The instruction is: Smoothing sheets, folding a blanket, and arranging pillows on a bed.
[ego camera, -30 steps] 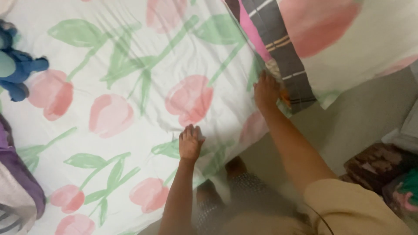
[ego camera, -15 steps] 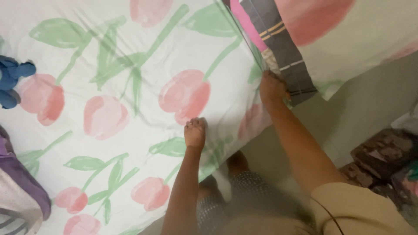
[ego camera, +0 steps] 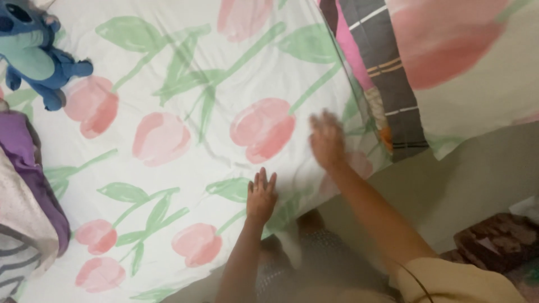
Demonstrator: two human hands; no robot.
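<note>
My left hand [ego camera: 261, 193] lies flat on the sheet [ego camera: 185, 151], fingers spread, palm down, holding nothing. My right hand [ego camera: 327, 140] is also open and empty. It is over the sheet near the edge of the bed, but it is blurred, so I cannot tell if the palm touches the cloth or floats just above it.

To smooth this part well, I think the flat hand should press lightly as an anchor, and the other should stroke outward toward the bed edge with the whole palm, not with the fingertips, because fingertips would drag new folds into thin cloth. The strokes should go along the creases, from the middle to the side.

The sheet covers the whole bed under my hands. It is thin, soft, white cloth printed with big pink tulips and green leaves. Some fine wrinkles run diagonally near the top middle, and there is a small ridge between my two hands. At the bed edge the sheet hangs down a little over the side.

At the upper right lies a pillow [ego camera: 477, 62] in the same tulip print, plump and rounded, and under it a striped cloth [ego camera: 387, 84] in grey, pink and white, which looks flatter and somewhat stiffer. At the upper left is a blue plush toy [ego camera: 36, 56], fuzzy and soft. At the left edge a purple blanket [ego camera: 25, 185] is bunched in thick folds.
</note>
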